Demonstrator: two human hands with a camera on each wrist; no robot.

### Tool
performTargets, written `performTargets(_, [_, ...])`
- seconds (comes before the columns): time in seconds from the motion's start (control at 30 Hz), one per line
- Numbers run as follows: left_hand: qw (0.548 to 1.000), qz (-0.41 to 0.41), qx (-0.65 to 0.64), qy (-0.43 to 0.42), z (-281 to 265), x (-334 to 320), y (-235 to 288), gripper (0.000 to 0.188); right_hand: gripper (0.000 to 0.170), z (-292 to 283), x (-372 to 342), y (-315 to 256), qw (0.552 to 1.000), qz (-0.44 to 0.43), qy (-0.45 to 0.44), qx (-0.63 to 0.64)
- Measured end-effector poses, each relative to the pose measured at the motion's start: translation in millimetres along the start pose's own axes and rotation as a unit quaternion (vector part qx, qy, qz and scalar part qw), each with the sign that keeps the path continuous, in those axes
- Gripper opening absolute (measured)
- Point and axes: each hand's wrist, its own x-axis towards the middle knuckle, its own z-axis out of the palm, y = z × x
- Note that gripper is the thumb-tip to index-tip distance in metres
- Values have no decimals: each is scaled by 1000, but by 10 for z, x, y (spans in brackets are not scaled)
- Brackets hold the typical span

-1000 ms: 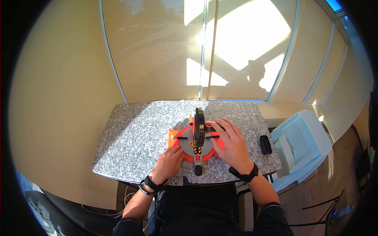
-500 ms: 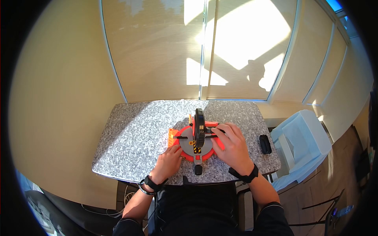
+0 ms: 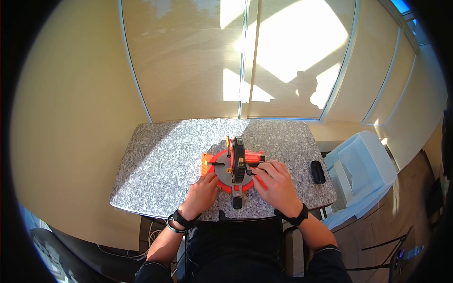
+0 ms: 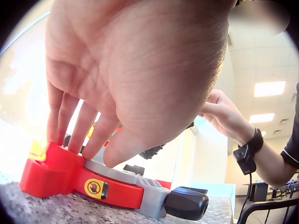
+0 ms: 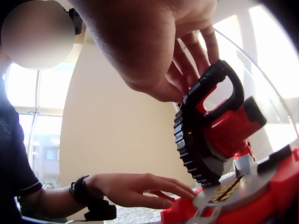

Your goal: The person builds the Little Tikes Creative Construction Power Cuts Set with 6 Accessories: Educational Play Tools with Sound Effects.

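Observation:
A red, grey and black toy mitre saw (image 3: 238, 162) stands on the speckled table. Its black toothed blade guard (image 5: 189, 149) is tilted down close to the grey round base. The left hand (image 3: 201, 194) rests with straight fingers on the red left part of the base; in the left wrist view its fingertips touch the red rim (image 4: 56, 170). The right hand (image 3: 278, 185) pinches the black handle (image 5: 212, 81) between thumb and fingers from above. An orange piece (image 3: 205, 165) sits at the base's left edge.
A black case (image 3: 318, 172) lies near the right edge of the granite table (image 3: 151, 165). Right of the table stands a chair with a pale blue cover (image 3: 363, 165). A beige panelled wall rises behind the table.
The right hand has come down and toward the person with the handle, its fingers drawn closer together. The saw head has tilted lower, while the left hand has stayed in place.

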Motion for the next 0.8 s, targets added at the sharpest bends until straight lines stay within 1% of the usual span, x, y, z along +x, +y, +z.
performTargets(0.23, [1000, 3, -2, 6, 15, -4, -13, 37, 15, 33, -97, -24, 1000, 1, -18, 7])
performTargets(0.37, [1000, 6, -6, 10, 0, -4, -2, 37, 20, 67, -169, -43, 1000, 7, -22, 10])
performTargets(0.43, [1000, 5, -7, 11, -1, -4, 4, 37, 12, 83, -202, -52, 999, 7, -32, 7])
performTargets(0.53, [1000, 5, -7, 9, -24, 4, 18, 37, 12, 107, -229, -55, 1000, 8, -24, 13])
performTargets(0.77, [1000, 5, 1, 6, -9, 1, 12, 38, 11, 123, -263, -92, 999, 26, -36, 13])
performTargets(0.8, [1000, 6, 1, 6, -11, 3, 15, 38, 14, 132, -270, -90, 999, 27, -31, 15])
